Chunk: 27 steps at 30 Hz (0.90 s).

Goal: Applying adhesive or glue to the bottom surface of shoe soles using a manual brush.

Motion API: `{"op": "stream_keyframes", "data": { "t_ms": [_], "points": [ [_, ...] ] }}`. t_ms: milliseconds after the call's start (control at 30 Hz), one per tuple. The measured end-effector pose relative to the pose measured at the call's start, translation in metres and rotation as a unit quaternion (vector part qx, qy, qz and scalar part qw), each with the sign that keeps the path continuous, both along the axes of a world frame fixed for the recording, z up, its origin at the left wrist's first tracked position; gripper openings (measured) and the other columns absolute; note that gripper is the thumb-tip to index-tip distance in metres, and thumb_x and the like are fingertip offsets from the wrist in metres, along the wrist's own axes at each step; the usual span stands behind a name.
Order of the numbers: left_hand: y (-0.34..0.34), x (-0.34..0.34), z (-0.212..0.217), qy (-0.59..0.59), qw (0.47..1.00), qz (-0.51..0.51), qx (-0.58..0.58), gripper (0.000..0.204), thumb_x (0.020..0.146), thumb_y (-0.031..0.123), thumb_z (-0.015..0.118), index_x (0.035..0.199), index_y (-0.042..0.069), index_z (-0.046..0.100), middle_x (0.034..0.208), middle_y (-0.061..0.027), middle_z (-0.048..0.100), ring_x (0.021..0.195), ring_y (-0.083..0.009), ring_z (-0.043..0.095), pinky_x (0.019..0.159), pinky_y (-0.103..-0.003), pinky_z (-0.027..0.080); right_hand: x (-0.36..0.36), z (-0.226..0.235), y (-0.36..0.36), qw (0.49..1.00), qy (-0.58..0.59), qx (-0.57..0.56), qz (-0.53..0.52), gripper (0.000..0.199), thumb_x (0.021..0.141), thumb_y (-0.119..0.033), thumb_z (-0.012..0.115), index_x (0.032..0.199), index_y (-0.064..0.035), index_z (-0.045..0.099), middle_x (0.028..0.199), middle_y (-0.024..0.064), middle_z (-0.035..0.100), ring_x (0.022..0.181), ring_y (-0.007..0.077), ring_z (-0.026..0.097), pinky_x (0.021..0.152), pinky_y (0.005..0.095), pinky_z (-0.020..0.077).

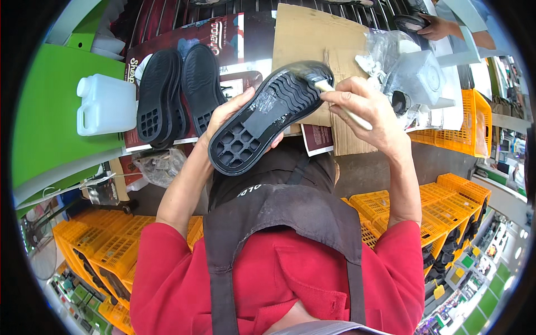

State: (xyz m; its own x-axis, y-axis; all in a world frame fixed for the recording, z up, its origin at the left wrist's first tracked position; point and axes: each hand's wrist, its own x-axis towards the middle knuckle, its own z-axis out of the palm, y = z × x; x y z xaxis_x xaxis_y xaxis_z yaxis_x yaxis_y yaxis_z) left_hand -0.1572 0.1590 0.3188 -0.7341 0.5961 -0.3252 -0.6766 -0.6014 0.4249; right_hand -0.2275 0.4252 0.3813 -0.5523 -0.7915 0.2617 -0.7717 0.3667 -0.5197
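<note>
A black shoe sole (273, 114) is tilted over the table's near edge, its ridged, hollowed face up and partly wet and shiny. My left hand (231, 111) grips it by the left edge, with some fingers hidden beneath. In my right hand (360, 109) is a brush (347, 110) with a pale handle, closed between thumb and fingers. Its bristles touch the sole near the toe end. More black soles (157, 97) lie stacked to the left, and another black sole (202, 81) rests beside them, partly behind my left hand.
A white plastic jug (107, 105) stands at the left on the green surface (44, 111). Cardboard (304, 30) covers the table's middle. A clear container (416, 78) sits at the right. Another person's hand (432, 27) holds a dark shoe part at the far right. Orange crates (474, 125) surround me.
</note>
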Motion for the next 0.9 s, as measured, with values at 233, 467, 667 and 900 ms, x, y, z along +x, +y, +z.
{"op": "stream_keyframes", "data": {
  "t_ms": [233,467,667,900],
  "points": [
    [0.004,0.005,-0.005,0.037,0.999,0.025,0.027,0.054,0.101,0.04,0.032,0.119,-0.008,0.052,0.091,-0.0228,0.064,0.076,-0.0284,0.066,0.069,-0.035,0.056,0.007,-0.009,-0.008,0.987,-0.003,0.018,-0.157,0.02,0.086,-0.01,0.066,0.105,-0.0062,0.067,0.082,0.0098,0.061,0.075,0.0267,0.062,0.067,0.0339,0.0494],
    [0.011,0.007,-0.002,0.238,0.935,0.0,-0.263,0.058,0.098,0.04,0.042,0.138,-0.001,0.038,0.116,-0.013,0.057,0.101,-0.0169,0.057,0.085,-0.027,0.047,0.01,-0.019,-0.033,0.94,-0.138,-0.12,-0.287,0.017,0.086,-0.017,0.067,0.088,0.0001,0.069,0.072,0.0113,0.068,0.065,0.0157,0.067,0.061,0.0258,0.0509],
    [0.006,0.004,-0.006,0.362,0.87,0.014,-0.333,0.064,0.1,0.035,0.039,0.146,-0.006,0.021,0.146,-0.0187,0.035,0.138,-0.0234,0.03,0.112,-0.033,0.022,0.015,-0.007,-0.045,0.869,-0.357,-0.137,-0.313,0.022,0.088,-0.019,0.062,0.085,0.0022,0.069,0.066,0.0068,0.066,0.059,0.008,0.063,0.054,0.0215,0.0484],
    [0.002,0.007,-0.017,0.25,0.916,0.097,-0.299,0.057,0.1,0.041,0.037,0.137,-0.002,0.038,0.119,-0.0112,0.056,0.103,-0.0159,0.055,0.087,-0.028,0.046,0.021,0.013,-0.04,0.845,-0.463,-0.115,-0.241,0.021,0.089,-0.018,0.063,0.087,0.0012,0.07,0.066,0.0049,0.066,0.058,0.0079,0.062,0.053,0.0198,0.0483]
  ]
}}
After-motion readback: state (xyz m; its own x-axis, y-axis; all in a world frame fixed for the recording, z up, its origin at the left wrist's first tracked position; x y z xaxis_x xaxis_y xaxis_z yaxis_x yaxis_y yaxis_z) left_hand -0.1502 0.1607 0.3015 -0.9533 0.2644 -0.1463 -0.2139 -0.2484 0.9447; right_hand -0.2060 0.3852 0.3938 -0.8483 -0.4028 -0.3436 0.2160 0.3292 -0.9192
